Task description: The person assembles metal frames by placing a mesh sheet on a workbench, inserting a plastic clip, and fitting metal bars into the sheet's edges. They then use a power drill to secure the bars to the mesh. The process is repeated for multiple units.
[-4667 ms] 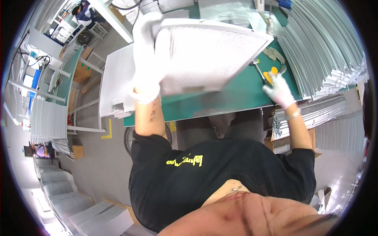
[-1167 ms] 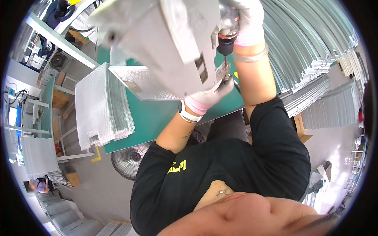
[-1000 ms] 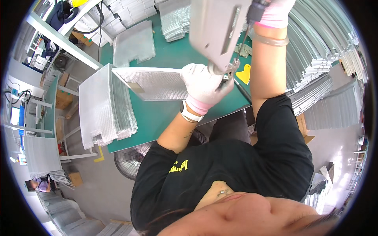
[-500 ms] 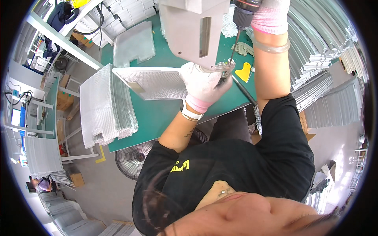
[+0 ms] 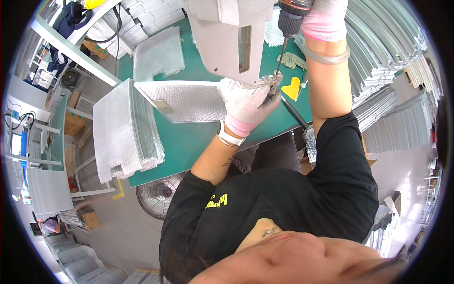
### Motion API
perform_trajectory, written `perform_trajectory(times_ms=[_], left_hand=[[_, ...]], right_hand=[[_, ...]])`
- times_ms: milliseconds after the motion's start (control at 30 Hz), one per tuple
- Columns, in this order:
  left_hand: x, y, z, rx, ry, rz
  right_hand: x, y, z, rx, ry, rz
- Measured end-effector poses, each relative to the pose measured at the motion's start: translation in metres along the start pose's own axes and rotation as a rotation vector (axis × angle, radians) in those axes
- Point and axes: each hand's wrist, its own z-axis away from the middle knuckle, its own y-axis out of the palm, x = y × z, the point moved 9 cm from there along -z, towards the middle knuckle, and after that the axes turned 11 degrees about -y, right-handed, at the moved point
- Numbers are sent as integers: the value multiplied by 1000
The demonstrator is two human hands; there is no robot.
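My left hand, in a white glove with a pink cuff, is closed around the right end of a white-framed mesh panel. A small metal fitting shows at its fingertips. At the top edge my right hand, gloved the same way, grips a power screwdriver; its fingers are partly cut off by the frame. The long thin bit points down, with its tip at the metal fitting. A pale grey slotted housing hangs over the far side of the panel and hides part of it.
On the green table stands a stack of mesh sheets, with another mesh sheet stack behind. A yellow heart-shaped piece and a dark rod lie right of my left hand. Below the table is a fan.
The view has shifted slightly. Both hands, the panel and the screwdriver keep nearly the same places, with the bit still at the fitting.
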Motion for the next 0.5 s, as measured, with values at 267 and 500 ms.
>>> perform_trajectory(times_ms=[267,500], left_hand=[[-4,9,4,54,110,-35],[-11,0,-8,-10,145,39]], right_hand=[[-14,7,14,15,145,-83],[-57,32,38,244,364,-223]])
